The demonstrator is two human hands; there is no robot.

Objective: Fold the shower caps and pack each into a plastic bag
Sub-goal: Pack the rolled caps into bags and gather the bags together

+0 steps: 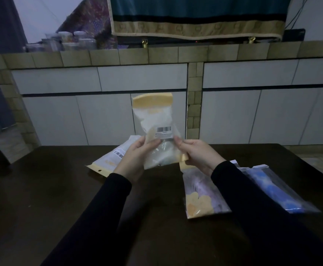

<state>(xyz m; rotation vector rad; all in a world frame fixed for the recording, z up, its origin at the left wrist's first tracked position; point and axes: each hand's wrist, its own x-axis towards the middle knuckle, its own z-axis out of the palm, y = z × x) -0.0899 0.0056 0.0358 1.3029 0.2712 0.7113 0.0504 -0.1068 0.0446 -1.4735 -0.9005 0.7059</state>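
Sleeves [252, 198]: black, long, both forearms reaching forward over the table.

Table [41, 208]: dark wood, bearing three packs.

Flower pack [202, 198]: clear bag lying flat by the right forearm; contents lilac with yellow flower shapes.

Blue pack [272, 189]: clear bag to the right of the flower pack, partly under the right sleeve; a rolled blue item inside.

Flat bag [110, 160]: white with a yellow header and a barcode label, lying behind the left hand.

Left hand [135, 154]: fingers and thumb pinching the held bag's left edge.

Right hand [197, 152]: thumb and fingers pinching the held bag's right edge near the barcode.

Held bag [156, 127]: upright above the table's far edge, between both hands; yellow band on top, barcode label mid-front, white material filling the upper part, something clear and crumpled lower down. Whether its mouth is sealed cannot be told.

Cabinets [60, 112]: white doors beyond the table, with tan tile trim.

Counter [176, 50]: tiled ledge carrying clear jars [68, 41] at left.

Cloth [195, 16]: teal with a gold border, hanging above the counter.
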